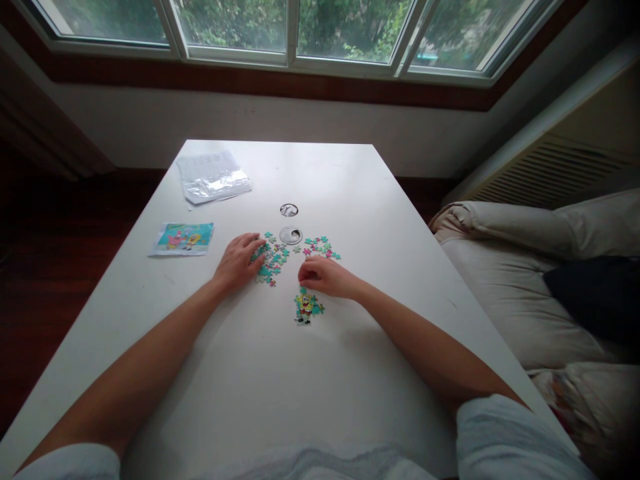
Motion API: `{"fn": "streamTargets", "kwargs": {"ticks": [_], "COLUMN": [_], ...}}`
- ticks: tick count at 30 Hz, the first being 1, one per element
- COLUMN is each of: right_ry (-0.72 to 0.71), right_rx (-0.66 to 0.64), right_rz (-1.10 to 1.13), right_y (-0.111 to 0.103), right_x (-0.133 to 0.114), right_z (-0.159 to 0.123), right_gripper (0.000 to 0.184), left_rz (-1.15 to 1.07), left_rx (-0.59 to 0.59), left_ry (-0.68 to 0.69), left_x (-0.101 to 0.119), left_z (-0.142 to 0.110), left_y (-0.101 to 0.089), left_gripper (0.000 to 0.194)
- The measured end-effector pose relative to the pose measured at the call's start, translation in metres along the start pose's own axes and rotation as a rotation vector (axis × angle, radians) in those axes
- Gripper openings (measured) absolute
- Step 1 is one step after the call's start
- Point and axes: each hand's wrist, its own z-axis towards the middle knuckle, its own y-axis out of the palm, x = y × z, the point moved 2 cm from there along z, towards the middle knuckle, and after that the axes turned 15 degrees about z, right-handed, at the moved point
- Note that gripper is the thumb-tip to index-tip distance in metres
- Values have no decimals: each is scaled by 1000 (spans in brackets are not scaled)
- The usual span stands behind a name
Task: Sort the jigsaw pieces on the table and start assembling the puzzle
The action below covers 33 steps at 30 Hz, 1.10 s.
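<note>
My left hand (241, 262) rests with fingers apart at the left edge of a pile of loose jigsaw puzzle pieces (274, 259), mostly teal with some pink. Closer to me lies a small joined section of puzzle (306, 307) with a yellow cartoon figure on it. Just above that section is my right hand (323, 275), its fingers curled together; whatever they may hold is hidden. A second cluster of loose pieces (323, 247) lies beyond the right hand.
On the white table (240, 393), a picture card in a clear sleeve (183, 239) lies at left, with a clear plastic bag (213, 177) behind it. Two round metal-rimmed fittings (291, 235) are set mid-table. A beige sofa (495, 280) stands at right, below the window's level.
</note>
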Motion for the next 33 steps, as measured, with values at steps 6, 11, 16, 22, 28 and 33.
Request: {"fn": "streamTargets", "kwargs": {"ticks": [6, 11, 16, 22, 28, 33], "right_ry": [100, 40, 57, 119, 114, 45], "right_rx": [50, 62, 66, 34, -17, -20], "right_rz": [120, 67, 132, 303, 308, 219], "right_y": [-1, 0, 4, 10, 10, 10], "right_x": [6, 4, 7, 11, 10, 8], "right_z": [1, 2, 2, 1, -1, 1], "right_gripper": [1, 1, 3, 9, 9, 6], "left_rz": [-6, -10, -13, -15, -8, -14], "left_rx": [7, 1, -6, -12, -10, -16], "left_ry": [1, -3, -8, -12, -10, -15], "left_x": [-1, -1, -1, 0, -1, -1], "left_z": [0, 0, 0, 0, 0, 1], "left_y": [1, 2, 2, 1, 1, 1], "left_gripper": [38, 39, 39, 40, 40, 40]}}
